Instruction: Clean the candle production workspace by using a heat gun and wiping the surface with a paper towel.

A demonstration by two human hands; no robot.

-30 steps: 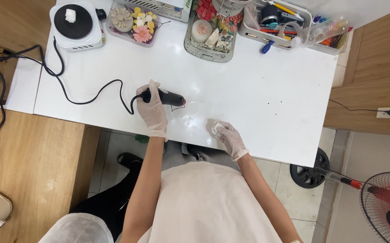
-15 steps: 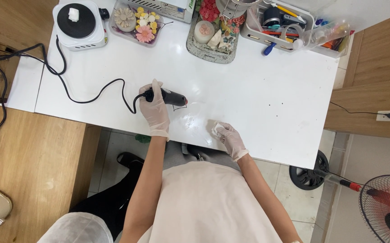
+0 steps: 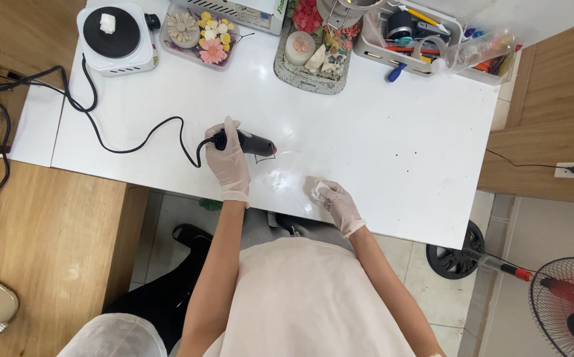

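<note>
A black cord (image 3: pixel 128 142) runs to the black heat tool (image 3: pixel 250 143) on the white table (image 3: pixel 399 145). The gloved left hand (image 3: pixel 228 162) wraps its handle; it lies lengthwise, nozzle pointing right. The gloved right hand (image 3: pixel 336 201) pinches a small white wad (image 3: pixel 316 190).

White box-shaped appliance (image 3: pixel 247 10) at far edge of bench (image 3: pixel 379 152), cut by top of picture; small green-and-white label (image 3: pixel 277 6) on its right corner. Grey oblong tray (image 3: pixel 313 76) right of it, small pale marking on near rim, too small to tell. Clear plastic bag (image 3: pixel 482 49) with coloured items lies at far right of bench. No screens or signs visible.
</note>
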